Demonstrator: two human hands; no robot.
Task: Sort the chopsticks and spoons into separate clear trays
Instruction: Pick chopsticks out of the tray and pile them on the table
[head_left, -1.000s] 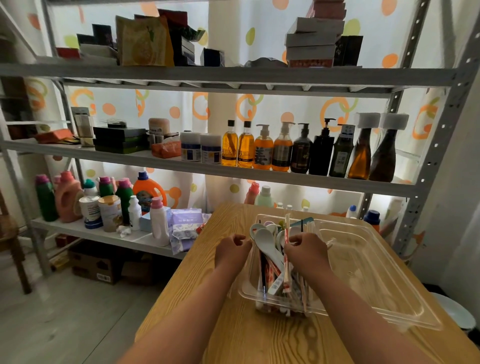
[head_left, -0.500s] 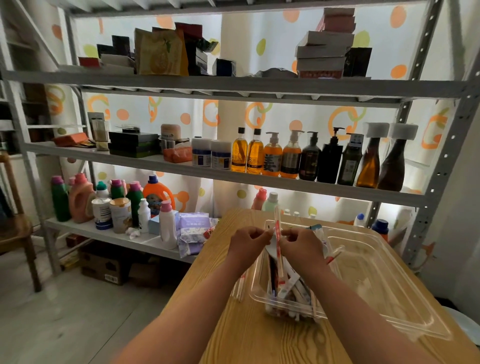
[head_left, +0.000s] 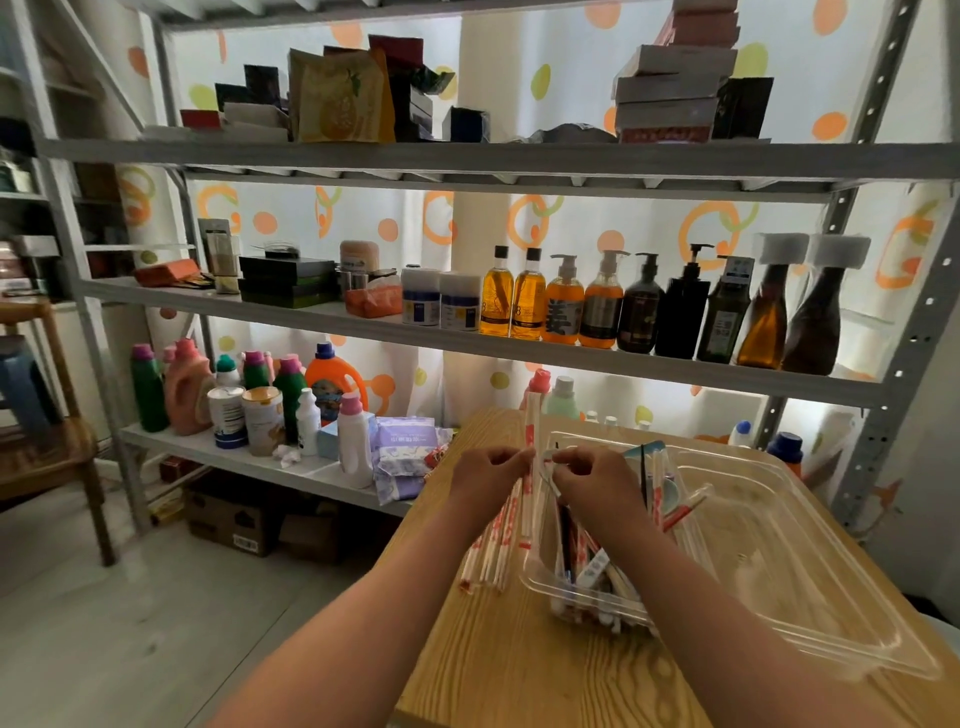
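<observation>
A clear tray sits on the wooden table. Wrapped chopsticks and spoons are heaped in its left end. My left hand grips a bundle of wrapped chopsticks, white with red print, held almost upright just left of the tray's edge. Their lower ends reach down to the table outside the tray. My right hand is beside it over the tray's left end, fingers curled at the top of the bundle; what it pinches is not plain.
A grey metal shelf rack stands behind the table, with pump bottles at mid height and detergent bottles lower left. A wooden chair stands far left. Cardboard boxes lie on the floor.
Both hands rose from the tray's heap and shifted left. The left hand now grips several wrapped chopsticks outside the tray's left edge.
</observation>
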